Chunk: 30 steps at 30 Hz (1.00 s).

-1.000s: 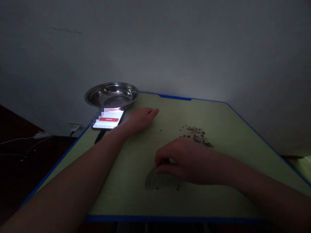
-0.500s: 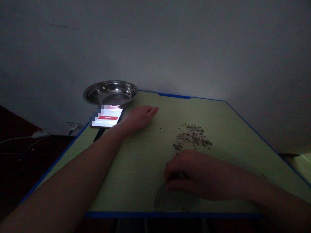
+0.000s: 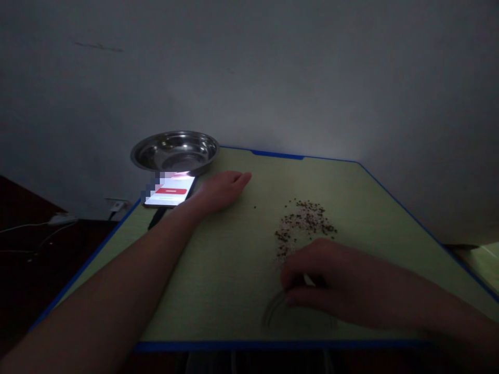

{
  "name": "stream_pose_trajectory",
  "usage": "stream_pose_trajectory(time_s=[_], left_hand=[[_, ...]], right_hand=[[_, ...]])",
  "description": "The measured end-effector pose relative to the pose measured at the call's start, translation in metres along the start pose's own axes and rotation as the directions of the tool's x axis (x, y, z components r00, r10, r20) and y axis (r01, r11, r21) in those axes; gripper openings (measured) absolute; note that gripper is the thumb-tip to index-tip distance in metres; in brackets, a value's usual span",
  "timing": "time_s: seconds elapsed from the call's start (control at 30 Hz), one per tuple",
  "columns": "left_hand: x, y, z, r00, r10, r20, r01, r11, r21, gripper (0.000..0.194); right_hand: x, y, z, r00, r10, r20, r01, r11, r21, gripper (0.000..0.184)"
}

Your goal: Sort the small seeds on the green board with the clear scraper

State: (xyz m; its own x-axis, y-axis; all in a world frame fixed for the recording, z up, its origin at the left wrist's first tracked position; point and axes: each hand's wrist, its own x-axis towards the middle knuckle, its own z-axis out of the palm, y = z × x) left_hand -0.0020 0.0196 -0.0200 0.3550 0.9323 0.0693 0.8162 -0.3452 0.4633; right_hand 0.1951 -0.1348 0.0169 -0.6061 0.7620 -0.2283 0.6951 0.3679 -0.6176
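Note:
A scatter of small dark beans mixed with pale grains (image 3: 306,218) lies on the light green tabletop (image 3: 218,270). Just in front of this pile is my right hand (image 3: 312,275), its thumb and fingers pinched at the rim of a clear, see-through dish (image 3: 273,314) near the table's front edge. Most of the dish is hard to make out in the dim light, and the hand hides its far side. My left hand (image 3: 226,191) rests on the table left of the pile, fingers curled in, with nothing visible in it. One stray bean (image 3: 254,207) lies between that hand and the pile.
A shiny metal basin (image 3: 175,150) stands at the back left corner by the wall. In front of it a lit phone (image 3: 169,192) lies beside my left wrist, with a dark cable (image 3: 156,218) at it. Blue trim (image 3: 276,154) edges the table. A wall socket with plug (image 3: 117,204) is at the left.
My right hand has shifted to the right together with the clear dish, uncovering more pale grains at the near side of the pile. The left hand stays in place.

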Motion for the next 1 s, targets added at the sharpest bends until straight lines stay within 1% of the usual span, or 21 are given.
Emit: stream_pose_trajectory(time_s=[0.17, 0.27, 0.33, 0.4, 0.43, 0.5, 0.57, 0.67, 0.7, 0.77, 0.8, 0.87, 0.9, 0.93, 0.97, 1.0], left_hand=[[0.001, -0.001, 0.001, 1.0, 0.004, -0.001, -0.004, 1.0, -0.011, 0.049], [0.0, -0.001, -0.001, 1.0, 0.01, 0.0, -0.01, 1.0, -0.027, 0.047], [0.0, -0.001, -0.002, 1.0, 0.011, 0.0, -0.011, 0.999, -0.046, 0.046], [-0.001, -0.001, -0.004, 1.0, 0.013, -0.008, -0.013, 0.998, -0.065, 0.045], [-0.001, -0.001, -0.004, 1.0, 0.016, -0.014, -0.017, 0.997, -0.074, 0.045], [-0.001, -0.001, -0.005, 1.0, 0.013, -0.025, -0.016, 0.996, -0.088, 0.045], [0.0, -0.004, -0.004, 0.999, 0.003, -0.034, -0.006, 0.995, -0.102, 0.046], [0.004, -0.009, -0.001, 0.998, -0.034, -0.052, 0.027, 0.992, -0.122, 0.047], [0.005, -0.011, 0.0, 0.995, -0.065, -0.073, 0.055, 0.99, -0.133, 0.048], [0.007, -0.015, 0.001, 0.992, -0.084, -0.093, 0.066, 0.981, -0.182, 0.048], [0.007, -0.015, 0.001, 0.992, -0.085, -0.098, 0.064, 0.977, -0.202, 0.048], [0.007, -0.016, 0.0, 0.989, -0.087, -0.117, 0.059, 0.973, -0.224, 0.046], [0.007, -0.016, -0.001, 0.989, -0.086, -0.123, 0.056, 0.972, -0.227, 0.046], [0.006, -0.016, -0.001, 0.989, -0.086, -0.124, 0.056, 0.972, -0.229, 0.046], [0.006, -0.016, -0.002, 0.989, -0.086, -0.12, 0.056, 0.971, -0.232, 0.046], [0.006, -0.016, -0.002, 0.99, -0.087, -0.113, 0.058, 0.971, -0.233, 0.046]], right_hand=[[-0.005, -0.001, -0.004, 0.998, 0.015, -0.063, -0.016, 1.0, -0.025, 0.015], [-0.013, 0.01, -0.013, 0.987, 0.048, -0.152, -0.056, 0.997, -0.049, 0.016], [-0.022, 0.024, -0.022, 0.963, 0.097, -0.252, -0.11, 0.993, -0.037, 0.02], [-0.031, 0.039, -0.029, 0.922, 0.145, -0.359, -0.157, 0.988, -0.005, 0.027], [-0.035, 0.046, -0.031, 0.906, 0.159, -0.393, -0.168, 0.986, 0.012, 0.028], [-0.039, 0.053, -0.029, 0.891, 0.185, -0.416, -0.19, 0.981, 0.03, 0.03], [-0.036, 0.05, -0.021, 0.9, 0.196, -0.39, -0.2, 0.979, 0.032, 0.028], [-0.017, 0.033, -0.006, 0.926, 0.153, -0.346, -0.164, 0.986, -0.004, 0.022], [-0.007, 0.026, -0.002, 0.927, 0.117, -0.356, -0.14, 0.989, -0.041, 0.018], [0.018, 0.014, 0.0, 0.914, 0.029, -0.405, -0.096, 0.984, -0.147, 0.019], [0.032, 0.01, -0.002, 0.894, -0.016, -0.448, -0.083, 0.976, -0.2, 0.021], [0.06, 0.008, -0.012, 0.861, -0.08, -0.502, -0.082, 0.953, -0.292, 0.027], [0.074, 0.01, -0.019, 0.839, -0.072, -0.54, -0.118, 0.944, -0.308, 0.029], [0.086, 0.014, -0.027, 0.827, -0.056, -0.56, -0.137, 0.945, -0.297, 0.028], [0.096, 0.019, -0.037, 0.824, -0.023, -0.565, -0.153, 0.953, -0.263, 0.027], [0.104, 0.026, -0.046, 0.833, 0.017, -0.552, -0.163, 0.963, -0.216, 0.027]])
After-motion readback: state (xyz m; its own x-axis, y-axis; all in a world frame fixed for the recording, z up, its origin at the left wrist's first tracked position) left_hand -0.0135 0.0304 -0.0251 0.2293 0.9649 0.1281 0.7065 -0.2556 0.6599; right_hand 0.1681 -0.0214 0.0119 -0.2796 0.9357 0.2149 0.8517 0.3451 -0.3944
